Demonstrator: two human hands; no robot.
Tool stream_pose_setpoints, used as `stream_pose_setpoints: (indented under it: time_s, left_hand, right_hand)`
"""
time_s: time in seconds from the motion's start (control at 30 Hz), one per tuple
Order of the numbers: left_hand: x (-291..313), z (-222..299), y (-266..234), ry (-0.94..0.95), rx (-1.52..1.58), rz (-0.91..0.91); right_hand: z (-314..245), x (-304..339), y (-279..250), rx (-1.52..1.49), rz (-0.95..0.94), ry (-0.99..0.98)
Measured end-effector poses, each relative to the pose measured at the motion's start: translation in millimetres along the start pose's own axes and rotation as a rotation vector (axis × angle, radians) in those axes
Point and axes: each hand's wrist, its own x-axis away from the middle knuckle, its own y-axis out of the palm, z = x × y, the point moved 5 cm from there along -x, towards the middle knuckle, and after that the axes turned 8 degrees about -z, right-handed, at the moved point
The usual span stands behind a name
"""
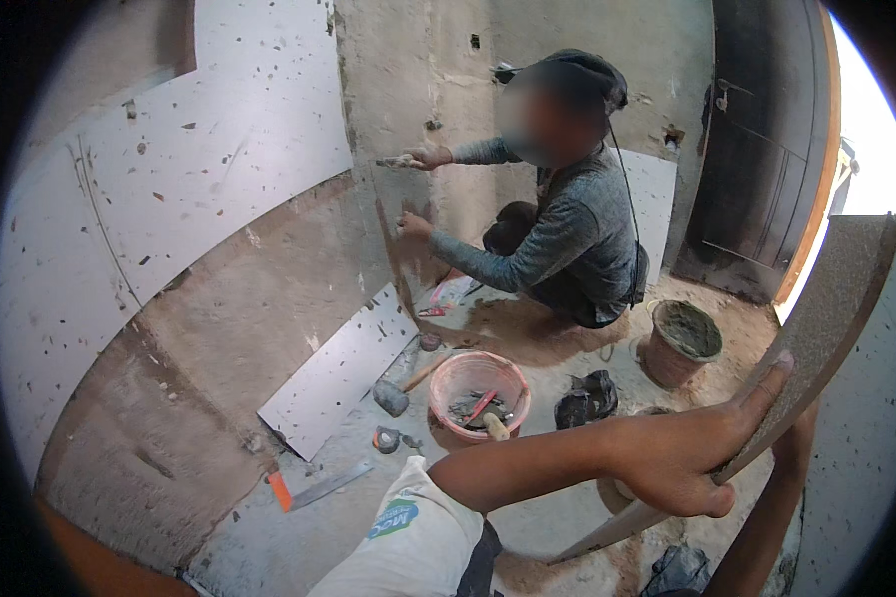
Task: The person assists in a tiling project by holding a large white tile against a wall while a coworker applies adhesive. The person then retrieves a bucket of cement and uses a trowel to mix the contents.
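Note:
A large tile (816, 328) with a rough grey back stands tilted on the right, its lower end near the floor. My left hand (687, 458) is closed on its near edge, the index finger stretched along the grey back. Behind the tile, my right hand (794, 433) grips the other side, its fingers mostly hidden. A pink bucket (480, 358) with tools inside stands left of my hands, and a black plastic bag (585, 398) lies just beyond my left forearm. Farther off, a crouching co-worker in a grey top (582, 229) holds a trowel (396, 161) near the wall.
A speckled white tile (338, 383) leans on the left wall below tiled rows (209, 149). On the floor lie a mallet (391, 396), a tape measure (385, 439) and an orange-handled square (281, 492). A mortar bucket (682, 343) stands before the dark door (757, 149).

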Motion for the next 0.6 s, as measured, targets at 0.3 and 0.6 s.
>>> stream_pose_setpoints:
  time_s: [0.3, 0.6]
  left_hand:
    - [-4, -7, 4, 0.049, 0.009, -0.004]
    - [-10, -5, 7, 0.053, 0.008, -0.013]
  right_hand:
    - [13, 7, -5, -0.091, 0.017, 0.080]
    - [25, 4, -20, -0.131, -0.063, 0.074]
